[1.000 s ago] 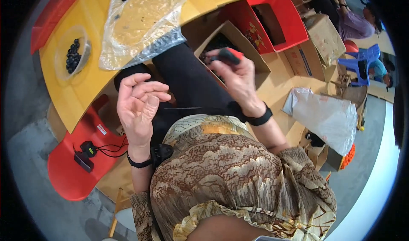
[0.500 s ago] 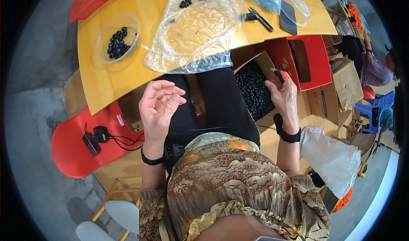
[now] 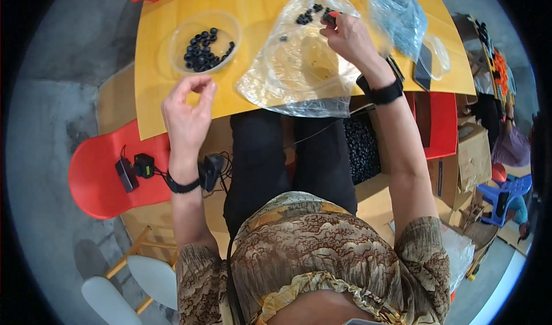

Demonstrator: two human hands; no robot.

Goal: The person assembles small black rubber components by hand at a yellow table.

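Observation:
My left hand (image 3: 188,111) is raised by the table's near edge, below a clear round tub (image 3: 174,48) of black ring-shaped pieces (image 3: 201,52). Its thumb and forefinger meet in a pinch; anything between them is too small to make out. Over the table, my right hand (image 3: 352,37) reaches across a clear plastic bag (image 3: 287,75) lying flat. Its fingers are closed beside a few small black pieces (image 3: 305,18) on the bag. Red and black show at a fingertip, like a finger covering. What those fingers hold, if anything, is hidden.
A blue-tinted plastic bag (image 3: 398,20), a phone (image 3: 424,66) and a clear lid (image 3: 440,60) lie at the table's right. Below the edge stand a box of black pieces (image 3: 361,149) and a red bin (image 3: 443,126). A red chair (image 3: 95,175) is at left.
My right hand has gone from beside the box of black pieces up over the table to the small pieces on the bag. My left hand has moved slightly forward and left toward the tub.

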